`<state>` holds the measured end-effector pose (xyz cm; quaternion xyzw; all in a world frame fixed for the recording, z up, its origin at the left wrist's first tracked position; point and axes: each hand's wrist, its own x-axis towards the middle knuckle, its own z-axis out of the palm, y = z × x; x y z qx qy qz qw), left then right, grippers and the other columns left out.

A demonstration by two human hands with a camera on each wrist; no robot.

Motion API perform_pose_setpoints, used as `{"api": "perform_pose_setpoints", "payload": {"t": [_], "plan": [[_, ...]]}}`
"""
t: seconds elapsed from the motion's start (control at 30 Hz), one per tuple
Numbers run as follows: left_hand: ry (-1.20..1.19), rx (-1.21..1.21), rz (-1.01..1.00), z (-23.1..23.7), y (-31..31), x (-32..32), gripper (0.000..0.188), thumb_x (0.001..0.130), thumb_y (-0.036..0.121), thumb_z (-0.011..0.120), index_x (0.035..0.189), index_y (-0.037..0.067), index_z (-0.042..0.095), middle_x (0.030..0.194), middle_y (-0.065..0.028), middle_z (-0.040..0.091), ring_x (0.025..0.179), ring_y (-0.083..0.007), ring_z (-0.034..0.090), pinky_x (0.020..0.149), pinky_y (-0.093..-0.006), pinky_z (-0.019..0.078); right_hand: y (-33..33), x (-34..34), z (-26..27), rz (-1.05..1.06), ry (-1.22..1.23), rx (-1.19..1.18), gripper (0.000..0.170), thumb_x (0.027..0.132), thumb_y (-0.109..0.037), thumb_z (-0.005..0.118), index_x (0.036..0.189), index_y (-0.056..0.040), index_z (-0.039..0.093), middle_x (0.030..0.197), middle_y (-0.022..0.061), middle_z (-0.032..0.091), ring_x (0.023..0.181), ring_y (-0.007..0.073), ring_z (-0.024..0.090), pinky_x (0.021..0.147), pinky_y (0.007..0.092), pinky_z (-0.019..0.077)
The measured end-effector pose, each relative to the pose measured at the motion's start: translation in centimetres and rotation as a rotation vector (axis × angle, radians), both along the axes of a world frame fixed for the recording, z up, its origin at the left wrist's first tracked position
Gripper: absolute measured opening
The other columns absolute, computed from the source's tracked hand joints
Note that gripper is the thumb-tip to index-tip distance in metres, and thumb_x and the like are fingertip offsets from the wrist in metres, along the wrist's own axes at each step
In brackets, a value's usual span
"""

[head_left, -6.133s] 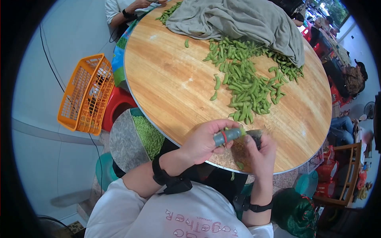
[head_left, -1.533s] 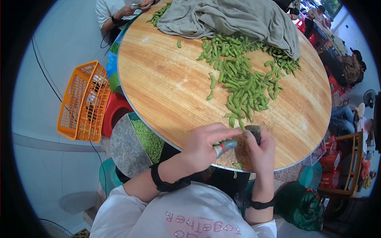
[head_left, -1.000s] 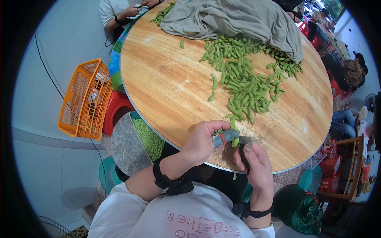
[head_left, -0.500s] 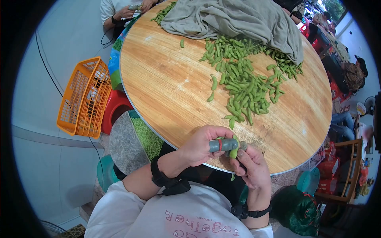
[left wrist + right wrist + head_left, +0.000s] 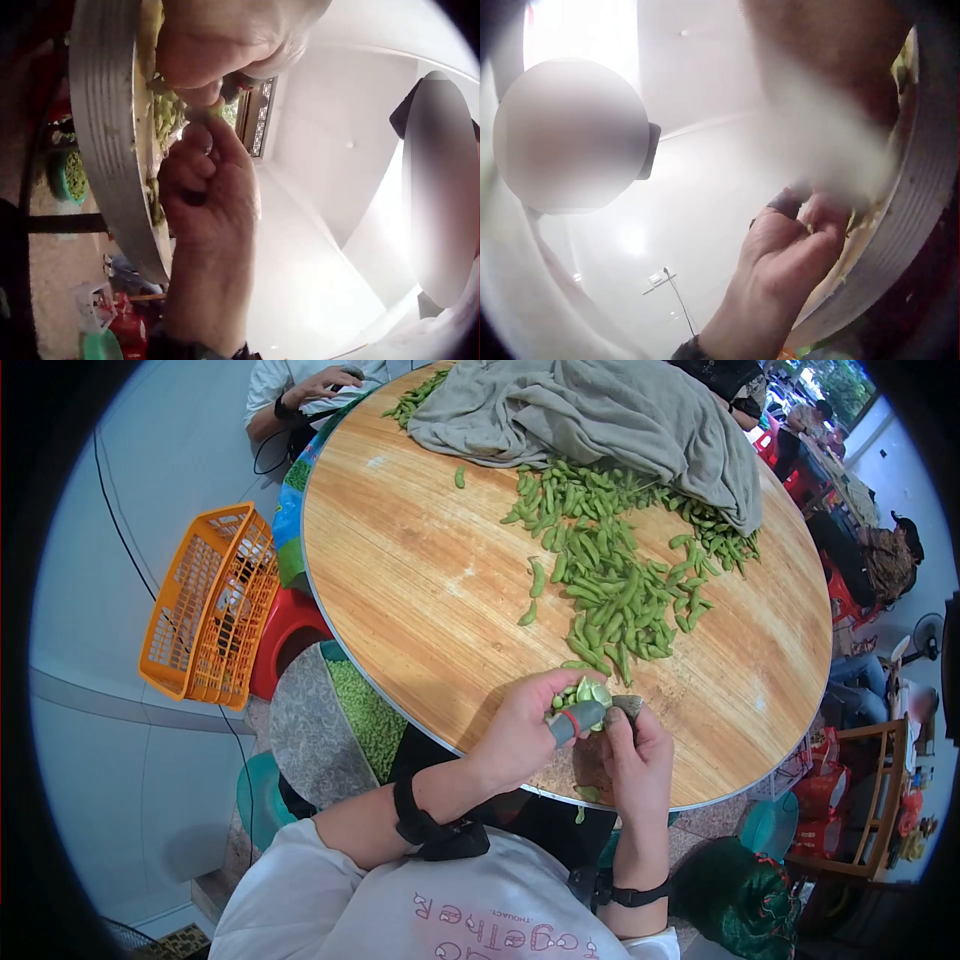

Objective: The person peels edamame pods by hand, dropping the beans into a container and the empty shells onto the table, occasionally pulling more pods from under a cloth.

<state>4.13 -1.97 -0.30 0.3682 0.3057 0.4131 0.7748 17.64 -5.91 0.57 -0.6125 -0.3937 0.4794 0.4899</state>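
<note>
My left hand (image 5: 515, 728) pinches an edamame pod (image 5: 594, 689), its pale inside showing, over the table's near edge. One of its fingers wears a grey-green sleeve (image 5: 575, 724) bound with a red band. Right beside it, my right hand (image 5: 641, 765) grips a small knife (image 5: 628, 705), thumb near the blade; its handle is mostly hidden by the fingers. In the left wrist view the right hand (image 5: 214, 187) meets the left at the fingertips. The right wrist view is partly blurred and shows the left hand (image 5: 784, 259). Ahead lies a heap of whole pods (image 5: 625, 595).
A grey cloth (image 5: 590, 415) covers more pods at the far side of the round wooden table (image 5: 420, 580). Shelled beans (image 5: 365, 710) lie in a container at lower left, partly under a grey cover (image 5: 318, 730). An orange basket (image 5: 210, 605) stands left. Another person's hand (image 5: 330, 382) shows at top left.
A pod came from the heap's near end into my left fingers; whole half a second ago, it now shows its pale inside. The right hand has turned its knife and moved slightly away from me.
</note>
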Motion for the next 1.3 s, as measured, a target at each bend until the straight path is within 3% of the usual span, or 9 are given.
{"api": "perform_pose_setpoints", "payload": {"t": [0.27, 0.4, 0.6, 0.83, 0.9, 0.93, 1.0, 1.13, 1.3], "plan": [[0.055, 0.031, 0.078, -0.8, -0.1, 0.0, 0.034, 0.083, 0.004, 0.057, 0.117, 0.004, 0.052, 0.088, 0.0011, 0.055, 0.070, -0.0053, 0.050, 0.056, -0.0162, 0.0387, -0.2, -0.4, -0.3, -0.020, -0.515, 0.383, 0.013, 0.088, -0.007, 0.051, 0.082, 0.0032, 0.057, 0.057, 0.0025, 0.048, 0.054, 0.0071, 0.046, 0.050, 0.0263, 0.0396], [0.619, 0.720, 0.090, 0.6, 0.4, -1.1, 0.044, 0.077, 0.000, 0.060, 0.120, 0.006, 0.052, 0.080, -0.0023, 0.056, 0.068, -0.0122, 0.055, 0.061, -0.0228, 0.0442, 0.6, 0.6, 0.6, -0.036, -0.273, 0.153, 0.014, 0.088, -0.010, 0.054, 0.089, 0.0022, 0.060, 0.063, 0.0009, 0.055, 0.059, 0.0052, 0.049, 0.053, 0.0222, 0.0399], [0.667, 0.985, 0.054, 1.8, 0.3, -1.4, 0.050, 0.069, -0.003, 0.064, 0.117, 0.008, 0.055, 0.078, -0.0099, 0.058, 0.071, -0.0234, 0.059, 0.063, -0.0292, 0.0477, 0.9, 0.5, 1.2, 0.080, 0.253, 0.027, 0.011, 0.086, -0.011, 0.057, 0.084, -0.0004, 0.058, 0.059, -0.0047, 0.049, 0.045, 0.0011, 0.036, 0.041, 0.0169, 0.0292], [0.481, 1.163, 0.035, 0.0, 0.8, -1.8, 0.044, 0.074, -0.004, 0.059, 0.116, 0.007, 0.053, 0.083, -0.0091, 0.060, 0.071, -0.0212, 0.060, 0.059, -0.0267, 0.0468, 0.5, -0.2, 0.0, 0.066, 0.976, -0.131, 0.010, 0.087, -0.012, 0.053, 0.082, -0.0033, 0.052, 0.053, -0.0035, 0.044, 0.039, 0.0021, 0.035, 0.035, 0.0156, 0.0243], [0.246, 0.462, 0.073, -0.5, 0.1, -1.0, 0.029, 0.079, -0.001, 0.056, 0.106, 0.006, 0.051, 0.086, -0.0053, 0.057, 0.070, -0.0160, 0.057, 0.053, -0.0210, 0.0422, 1.0, -1.5, 0.2, -0.068, 0.788, 0.018, 0.011, 0.087, -0.013, 0.055, 0.082, -0.0034, 0.053, 0.055, -0.0039, 0.045, 0.040, 0.0016, 0.035, 0.036, 0.0155, 0.0244], [0.246, 0.462, 0.073, -0.5, 0.2, -1.0, 0.029, 0.079, -0.001, 0.056, 0.106, 0.006, 0.051, 0.086, -0.0053, 0.057, 0.070, -0.0160, 0.057, 0.053, -0.0210, 0.0422, 1.3, -2.0, 0.3, -0.069, 0.788, 0.018, 0.011, 0.087, -0.013, 0.055, 0.082, -0.0034, 0.053, 0.055, -0.0039, 0.045, 0.040, 0.0016, 0.035, 0.036, 0.0155, 0.0244], [-0.268, -0.100, -0.087, -0.6, 0.5, -1.2, 0.018, 0.082, 0.003, 0.053, 0.099, 0.007, 0.048, 0.086, -0.0018, 0.052, 0.071, -0.0115, 0.054, 0.049, -0.0165, 0.0361, 1.8, -2.7, 0.5, -0.191, 0.386, 0.133, 0.011, 0.087, -0.013, 0.056, 0.082, -0.0031, 0.055, 0.057, -0.0041, 0.047, 0.043, 0.0014, 0.037, 0.038, 0.0161, 0.0258], [-0.270, -0.183, -0.146, -1.0, 0.5, -2.0, 0.016, 0.084, 0.008, 0.052, 0.100, 0.006, 0.048, 0.082, -0.0016, 0.051, 0.069, -0.0109, 0.052, 0.047, -0.0145, 0.0325, 2.1, -3.5, -0.3, -0.177, -0.230, 0.521, 0.011, 0.087, -0.013, 0.056, 0.081, -0.0035, 0.057, 0.064, -0.0036, 0.050, 0.049, 0.0018, 0.041, 0.040, 0.0181, 0.0282], [-0.426, -0.337, -0.191, -0.4, 1.0, -2.7, 0.012, 0.083, 0.003, 0.051, 0.094, 0.005, 0.050, 0.082, -0.0032, 0.052, 0.068, -0.0101, 0.052, 0.046, -0.0147, 0.0319, 1.4, -3.2, 1.4, -0.152, 0.105, 0.290, 0.010, 0.087, -0.013, 0.057, 0.085, -0.0037, 0.056, 0.064, -0.0037, 0.050, 0.050, 0.0014, 0.041, 0.040, 0.0166, 0.0276]]}}
